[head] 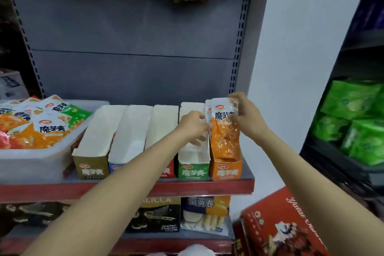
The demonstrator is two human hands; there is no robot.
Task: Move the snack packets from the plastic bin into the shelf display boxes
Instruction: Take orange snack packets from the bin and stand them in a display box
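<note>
Right now your right hand (245,118) pinches the orange packets (223,131) upright, long axis vertical, directly over the orange display box (226,169); your left hand (194,125) pinches their left edge. Lower them straight down.

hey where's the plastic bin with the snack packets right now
In the head view the plastic bin sits at the far left of the shelf, heaped with snack packets, right beside the olive display box.
</note>
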